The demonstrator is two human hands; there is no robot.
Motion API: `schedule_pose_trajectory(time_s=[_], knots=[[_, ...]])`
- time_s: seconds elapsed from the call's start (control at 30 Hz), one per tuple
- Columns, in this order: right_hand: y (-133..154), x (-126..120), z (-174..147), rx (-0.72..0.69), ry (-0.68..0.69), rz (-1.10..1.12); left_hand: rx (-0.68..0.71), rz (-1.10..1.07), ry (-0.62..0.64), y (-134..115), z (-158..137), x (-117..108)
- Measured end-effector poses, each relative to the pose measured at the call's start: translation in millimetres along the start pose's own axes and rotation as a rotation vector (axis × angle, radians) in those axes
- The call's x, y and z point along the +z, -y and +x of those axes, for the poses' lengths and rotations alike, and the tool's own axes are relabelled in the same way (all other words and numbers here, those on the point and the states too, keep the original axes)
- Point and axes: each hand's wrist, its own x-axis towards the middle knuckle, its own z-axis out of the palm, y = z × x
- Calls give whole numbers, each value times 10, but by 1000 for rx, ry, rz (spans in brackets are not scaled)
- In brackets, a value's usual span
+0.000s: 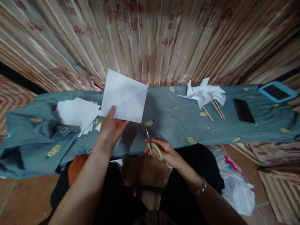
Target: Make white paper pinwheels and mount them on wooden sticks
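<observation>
A white sheet of paper (125, 95), roughly square with a faint diagonal crease, is raised over the table. My left hand (112, 125) grips its lower edge, thumb on top and fingers underneath. In my right hand (164, 151) is a pair of scissors (150, 142) with pale green handles. The blades are slightly parted and point up toward the sheet's lower right corner, close beneath it. To the left of my left hand lies a loose pile of white paper (78, 112). Some of my right fingers are hidden behind the scissor handles.
The long table has a grey-green cloth (168, 125) with pineapple prints. White paper pinwheels (202, 92) on wooden sticks lie at right, then a black phone (243, 111) and a blue-framed tablet (276, 91). A curtain (150, 40) hangs behind; a white plastic bag (236, 184) sits on the floor.
</observation>
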Motion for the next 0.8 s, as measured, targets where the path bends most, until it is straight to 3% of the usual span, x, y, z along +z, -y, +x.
schedule_pose_trajectory(time_s=[0.3,0.8], knots=[[15,-22,96,-50,-41,-86,-115,-30,136,153,-121,-19],[45,-29,78,-66,-41,-97,-145,-29,131,196,-139,-7]])
